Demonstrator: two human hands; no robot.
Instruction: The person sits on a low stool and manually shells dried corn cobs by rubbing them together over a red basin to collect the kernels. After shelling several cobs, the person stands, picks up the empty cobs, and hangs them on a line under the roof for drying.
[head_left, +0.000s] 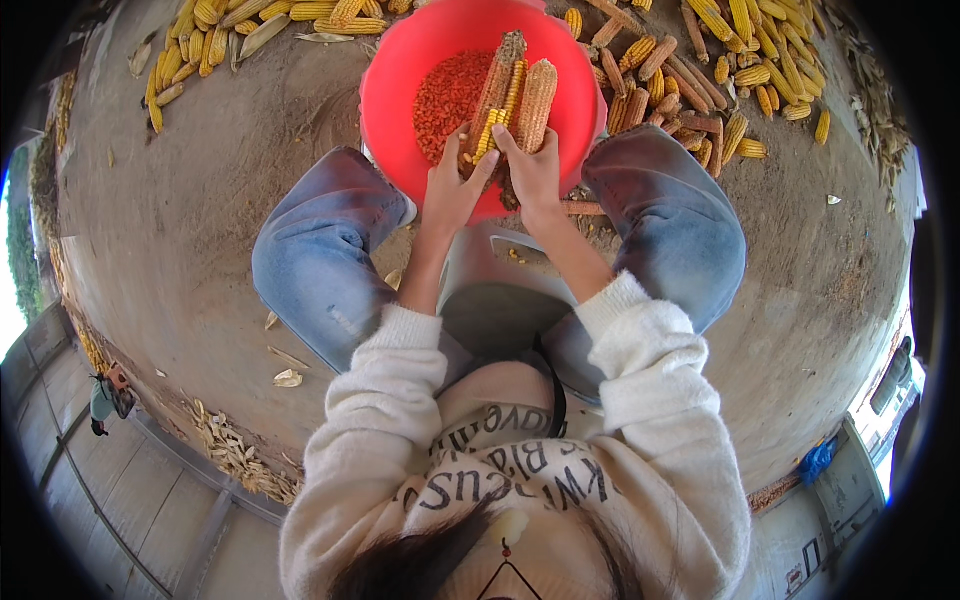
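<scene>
My left hand grips a partly shelled corn cob, tilted up and away, with a patch of yellow kernels left near my thumb and a yellow row along its side. In my right hand is a bare, pinkish-brown cob. Both thumbs meet near the yellow kernels, and the two cobs lie side by side. How the lower ends sit in my palms is partly hidden. Beneath them stands a red plastic basin, holding loose orange-looking corn kernels on its left side.
Unshelled yellow ears lie beyond the basin at left. More ears are heaped at far right, beside stripped cobs. A grey plastic stool is between my legs. Dry husks line the wall; a person is at far left.
</scene>
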